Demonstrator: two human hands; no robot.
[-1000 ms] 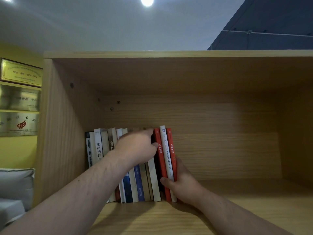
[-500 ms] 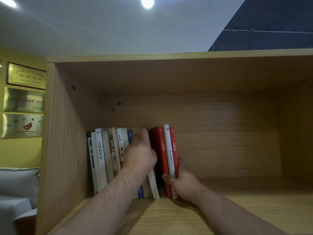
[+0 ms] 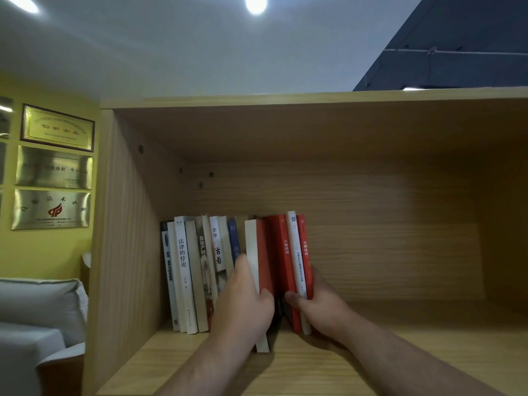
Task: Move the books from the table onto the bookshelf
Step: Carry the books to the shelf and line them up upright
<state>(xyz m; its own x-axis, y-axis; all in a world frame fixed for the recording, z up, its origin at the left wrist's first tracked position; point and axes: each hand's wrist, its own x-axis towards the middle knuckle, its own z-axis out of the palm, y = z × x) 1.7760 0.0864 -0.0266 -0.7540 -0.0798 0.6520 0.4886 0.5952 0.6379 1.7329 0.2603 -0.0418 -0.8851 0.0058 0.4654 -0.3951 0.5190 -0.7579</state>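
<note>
Books [image 3: 200, 267] stand in a row on the wooden bookshelf [image 3: 400, 352], just left of the fingers [image 3: 243, 264]. The left hand [image 3: 245, 307] curls round a red book [image 3: 264, 252] that sticks out in front of the row. The right hand [image 3: 324, 308] pinches three thin books [image 3: 297, 252] beside it, thumb in front. I think the red book should slide straight back, slowly, while the thin ones are held upright. Covers look smooth and slippery. Page edges look pale and flat.
</note>
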